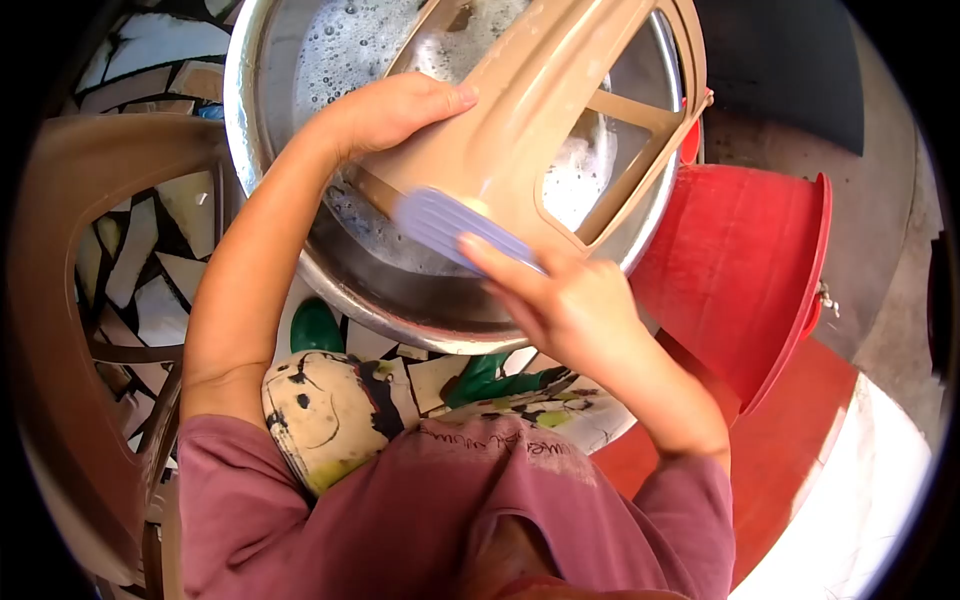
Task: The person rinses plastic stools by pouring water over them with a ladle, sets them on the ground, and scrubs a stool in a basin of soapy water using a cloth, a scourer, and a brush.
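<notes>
Broken tiles (135, 250) covered the floor beside a metal basin (400, 330), where a beige plastic frame (490, 140) sat tilted above suds (345, 50). The left hand (400, 110) gripped its edge; the right hand (575, 300) clasped a purple brush (460, 225) near it. Scrawled shirt lettering (500, 437) was unreadable

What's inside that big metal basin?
Foamy water shows in the metal basin. Anything behind the solid parts of the tan plastic piece is hidden from view.
</notes>
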`<state>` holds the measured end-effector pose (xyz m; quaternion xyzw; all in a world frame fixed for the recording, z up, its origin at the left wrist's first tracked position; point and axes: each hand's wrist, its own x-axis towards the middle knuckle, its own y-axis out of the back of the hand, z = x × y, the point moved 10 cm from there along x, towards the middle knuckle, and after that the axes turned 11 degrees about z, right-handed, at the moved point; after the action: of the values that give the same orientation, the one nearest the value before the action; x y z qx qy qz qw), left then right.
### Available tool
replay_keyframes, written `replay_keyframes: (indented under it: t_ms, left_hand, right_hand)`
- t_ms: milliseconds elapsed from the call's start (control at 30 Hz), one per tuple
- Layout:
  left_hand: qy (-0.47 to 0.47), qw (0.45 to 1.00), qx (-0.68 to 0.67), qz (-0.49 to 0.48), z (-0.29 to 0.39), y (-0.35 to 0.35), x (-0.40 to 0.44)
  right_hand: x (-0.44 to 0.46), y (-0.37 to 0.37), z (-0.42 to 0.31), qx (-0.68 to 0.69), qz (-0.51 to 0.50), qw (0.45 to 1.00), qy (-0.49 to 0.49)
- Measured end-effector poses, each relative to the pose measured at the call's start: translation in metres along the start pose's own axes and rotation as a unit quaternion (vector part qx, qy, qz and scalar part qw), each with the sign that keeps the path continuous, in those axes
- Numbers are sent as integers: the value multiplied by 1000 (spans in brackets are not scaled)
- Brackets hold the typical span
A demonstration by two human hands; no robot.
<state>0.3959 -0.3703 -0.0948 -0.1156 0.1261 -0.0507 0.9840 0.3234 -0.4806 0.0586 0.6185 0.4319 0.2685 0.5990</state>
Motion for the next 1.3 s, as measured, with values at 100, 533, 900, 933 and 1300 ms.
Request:
replay_keyframes:
  t_ms: [100, 533, 900, 933, 1300]
  left_hand:
    - [0, 998, 62, 32, -1, 2, 4]
    - [-56, 970, 85, 223, 11, 12, 2]
    - [-58, 964, 106, 236, -11, 11, -3]
    - [-61, 965, 100, 233, -18, 10, -1]
    - [-57, 964, 102, 240, -24, 17, -3]
  right_hand:
    - [-35, 4, 31, -6, -14, 998, -61]
    - [-16, -7, 80, 92, 188, 975, -78]
    - [47, 15, 171, 222, 275, 919, -176]
    - [82, 30, 224, 223, 326, 902, -173]
    - [120, 57, 244, 187, 286, 914, -217]
